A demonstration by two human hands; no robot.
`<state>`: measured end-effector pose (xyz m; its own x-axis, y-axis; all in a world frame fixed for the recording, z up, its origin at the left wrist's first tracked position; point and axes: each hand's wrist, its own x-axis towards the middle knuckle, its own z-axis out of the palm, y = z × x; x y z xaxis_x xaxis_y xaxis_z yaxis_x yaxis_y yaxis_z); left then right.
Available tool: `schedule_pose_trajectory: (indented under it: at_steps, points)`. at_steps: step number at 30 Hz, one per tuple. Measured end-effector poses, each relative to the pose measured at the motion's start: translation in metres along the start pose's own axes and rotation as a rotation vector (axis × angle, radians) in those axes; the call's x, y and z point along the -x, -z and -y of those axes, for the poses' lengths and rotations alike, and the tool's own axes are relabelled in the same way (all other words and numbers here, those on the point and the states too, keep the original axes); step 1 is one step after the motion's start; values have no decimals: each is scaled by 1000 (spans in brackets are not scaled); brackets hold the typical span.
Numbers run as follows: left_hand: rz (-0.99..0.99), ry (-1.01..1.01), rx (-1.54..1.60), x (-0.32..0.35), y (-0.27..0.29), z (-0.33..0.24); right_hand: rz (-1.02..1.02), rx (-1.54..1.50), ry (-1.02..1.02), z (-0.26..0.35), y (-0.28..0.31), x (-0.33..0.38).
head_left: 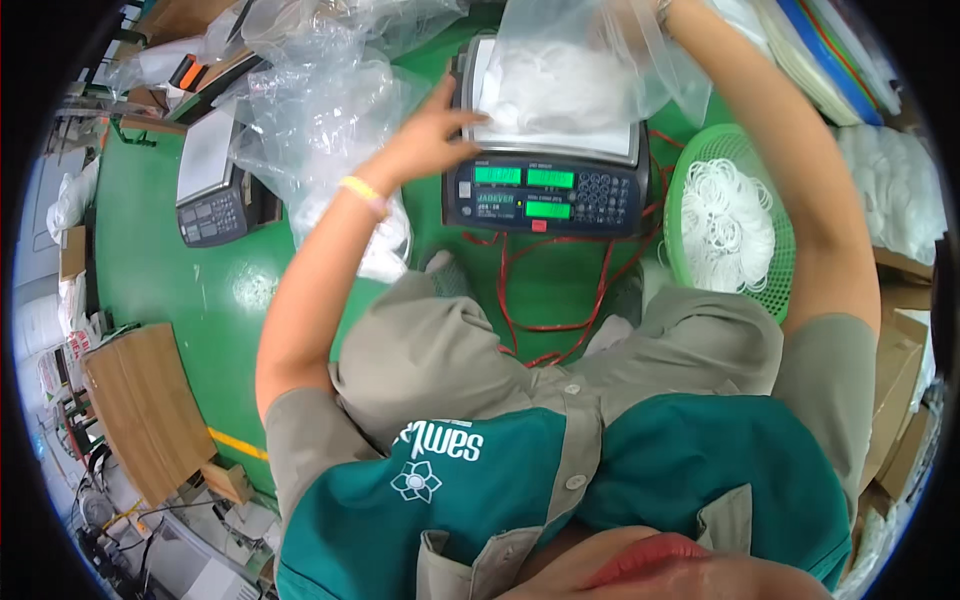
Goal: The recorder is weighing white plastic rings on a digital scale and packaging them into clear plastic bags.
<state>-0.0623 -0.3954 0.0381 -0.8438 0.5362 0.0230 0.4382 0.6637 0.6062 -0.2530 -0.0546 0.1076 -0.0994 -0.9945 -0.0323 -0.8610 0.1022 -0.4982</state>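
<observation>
A clear plastic bag (560, 85) with white contents lies on the pan of a digital counting scale (545, 195), whose displays glow green. My left hand (432, 138) rests at the scale's left edge with its fingers spread. Its fingertips reach the pan beside the bag, and nothing is held in it. At the top of the view my right hand (632, 28) is at the bag's upper part. Translucent plastic covers its fingers, so their grip does not show. Close to my right arm stands a green mesh basket (686, 200) holding many thin white loops (728, 225).
Large clear plastic bags (325, 130) are heaped left of the scale. Beyond them a second scale (212, 185) sits on the green floor. Red cord (545, 327) trails between my legs. A wooden board (148, 410) is at the left, and cardboard boxes (900, 380) stand at the right.
</observation>
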Motion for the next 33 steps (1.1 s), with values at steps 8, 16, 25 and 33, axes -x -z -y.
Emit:
schedule_pose_trajectory:
  at_steps: [8,16,25,33]
  points:
    - [293,230,232,-17,-57,40,281,465,-781,43,-109,-102]
    - [263,280,317,-25,-46,25,307,492,-941,54,-131,-108]
    - [173,130,246,-57,-33,-2,-338,-471,-803,-20,-48,7]
    - [59,196,293,-13,6,8,-711,-404,-832,133,12,-81]
